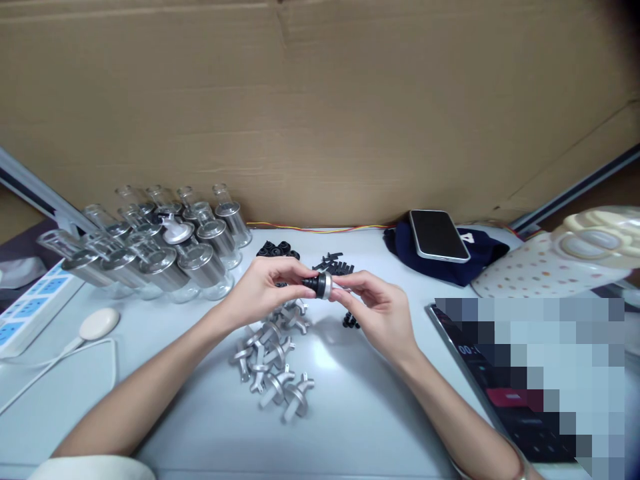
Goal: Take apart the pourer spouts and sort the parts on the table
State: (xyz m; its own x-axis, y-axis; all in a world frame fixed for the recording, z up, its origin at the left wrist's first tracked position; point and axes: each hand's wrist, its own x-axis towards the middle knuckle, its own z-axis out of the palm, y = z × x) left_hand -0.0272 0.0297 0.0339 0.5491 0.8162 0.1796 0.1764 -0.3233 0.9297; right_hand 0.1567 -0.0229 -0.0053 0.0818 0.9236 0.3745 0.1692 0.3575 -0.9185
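Above the middle of the table, both hands hold one bottle stopper with a black ribbed plug and a silver metal collar. The fingers of my left hand pinch its black ribbed end. On the metal end, my right hand closes thumb and fingertips around a thin silver part, mostly hidden by them. Just below my left hand lies a loose pile of silver metal stopper tops with short forked spouts. Black rubber plugs are heaped behind the left fingers. Small black tubes and black beads lie near the right hand.
Several glass bottles with metal sleeves crowd the back left. A power strip and a white puck with cable are at left. On the right are a phone on a dark cap, a spotted bag and a tablet.
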